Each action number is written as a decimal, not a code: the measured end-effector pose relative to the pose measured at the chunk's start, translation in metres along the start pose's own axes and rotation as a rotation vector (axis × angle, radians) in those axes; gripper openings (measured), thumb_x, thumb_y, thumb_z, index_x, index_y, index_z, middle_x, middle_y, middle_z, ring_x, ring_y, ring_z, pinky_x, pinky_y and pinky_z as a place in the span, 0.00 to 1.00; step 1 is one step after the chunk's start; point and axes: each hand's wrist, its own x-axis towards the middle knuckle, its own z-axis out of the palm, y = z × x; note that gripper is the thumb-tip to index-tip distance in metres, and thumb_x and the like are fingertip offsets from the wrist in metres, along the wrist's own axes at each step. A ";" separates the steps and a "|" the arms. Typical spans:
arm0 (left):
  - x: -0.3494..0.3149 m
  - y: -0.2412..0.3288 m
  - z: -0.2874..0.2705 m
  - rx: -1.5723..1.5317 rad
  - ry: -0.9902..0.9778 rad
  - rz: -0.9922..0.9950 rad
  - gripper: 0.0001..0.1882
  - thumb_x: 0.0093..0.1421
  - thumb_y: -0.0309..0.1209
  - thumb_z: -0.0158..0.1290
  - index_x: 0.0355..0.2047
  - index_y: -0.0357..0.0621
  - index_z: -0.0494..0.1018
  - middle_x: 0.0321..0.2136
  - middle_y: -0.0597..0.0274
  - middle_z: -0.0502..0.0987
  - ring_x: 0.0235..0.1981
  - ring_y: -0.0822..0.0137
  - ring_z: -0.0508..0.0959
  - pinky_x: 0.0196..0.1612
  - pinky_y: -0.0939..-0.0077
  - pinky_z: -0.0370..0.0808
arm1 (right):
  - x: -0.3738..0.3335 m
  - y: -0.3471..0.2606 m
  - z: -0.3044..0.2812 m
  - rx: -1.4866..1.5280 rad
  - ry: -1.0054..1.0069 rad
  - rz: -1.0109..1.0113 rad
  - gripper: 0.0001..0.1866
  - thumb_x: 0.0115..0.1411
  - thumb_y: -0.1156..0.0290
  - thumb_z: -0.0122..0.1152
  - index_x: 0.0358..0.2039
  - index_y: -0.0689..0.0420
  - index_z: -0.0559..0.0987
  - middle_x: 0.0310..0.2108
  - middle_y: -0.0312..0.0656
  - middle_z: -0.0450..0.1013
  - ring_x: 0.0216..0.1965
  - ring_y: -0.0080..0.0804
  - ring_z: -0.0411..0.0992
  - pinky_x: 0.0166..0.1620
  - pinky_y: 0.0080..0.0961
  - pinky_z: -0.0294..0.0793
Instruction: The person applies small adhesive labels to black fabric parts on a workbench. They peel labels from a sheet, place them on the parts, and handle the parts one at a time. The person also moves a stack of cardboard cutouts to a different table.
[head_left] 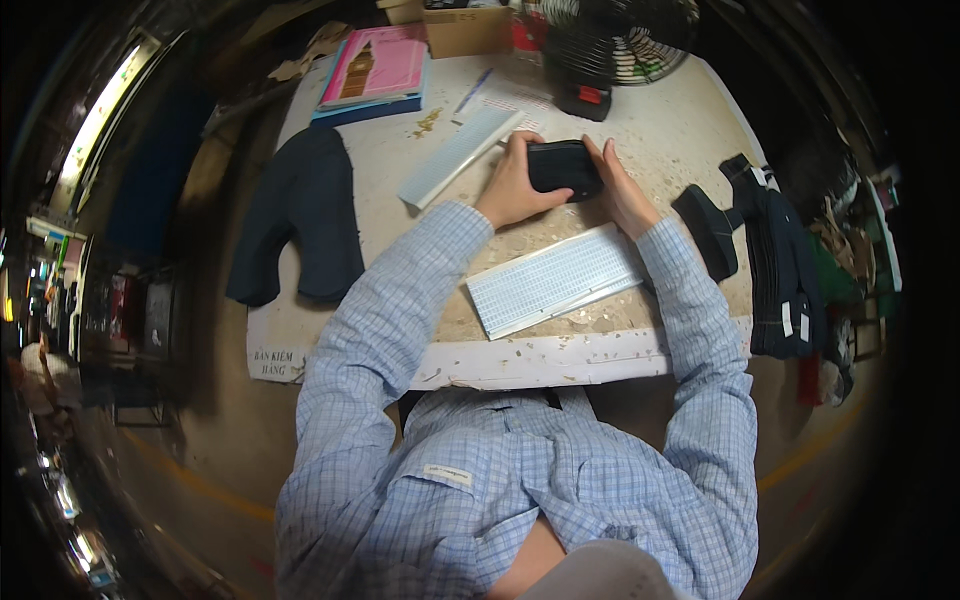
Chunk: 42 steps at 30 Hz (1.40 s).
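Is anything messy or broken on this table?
Yes, the tabletop looks worn: its white surface turns brownish and flecked in the middle. Near the pink book, a small yellowish scatter looks spilled; I can't tell what it is.

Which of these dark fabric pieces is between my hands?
The middle stack, between your left hand and right hand; the others lie left and right of it.

One held bundle [558, 167], one fan [635, 50], one pen [475, 90] appear.
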 end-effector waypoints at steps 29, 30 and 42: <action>-0.009 -0.013 -0.005 0.102 -0.110 -0.107 0.36 0.44 0.48 0.67 0.49 0.40 0.71 0.44 0.45 0.76 0.46 0.51 0.77 0.53 0.63 0.72 | 0.218 -0.063 0.140 -1.400 -0.028 -0.539 0.07 0.44 0.66 0.67 0.27 0.49 0.85 0.29 0.38 0.80 0.34 0.39 0.78 0.42 0.33 0.77; -0.010 -0.012 -0.007 0.019 -0.107 -0.154 0.37 0.42 0.48 0.68 0.48 0.39 0.72 0.41 0.45 0.78 0.43 0.51 0.79 0.51 0.62 0.74 | 0.211 -0.075 0.135 -1.374 -0.019 -0.535 0.07 0.44 0.66 0.68 0.26 0.50 0.85 0.28 0.38 0.80 0.34 0.38 0.78 0.41 0.33 0.77; -0.028 0.045 -0.062 -1.262 0.226 -0.343 0.25 0.52 0.30 0.65 0.49 0.43 0.71 0.45 0.61 0.76 0.46 0.70 0.76 0.50 0.76 0.74 | 0.025 -0.164 0.036 -0.816 0.264 -0.955 0.08 0.58 0.69 0.64 0.34 0.60 0.81 0.32 0.37 0.78 0.37 0.21 0.75 0.42 0.19 0.72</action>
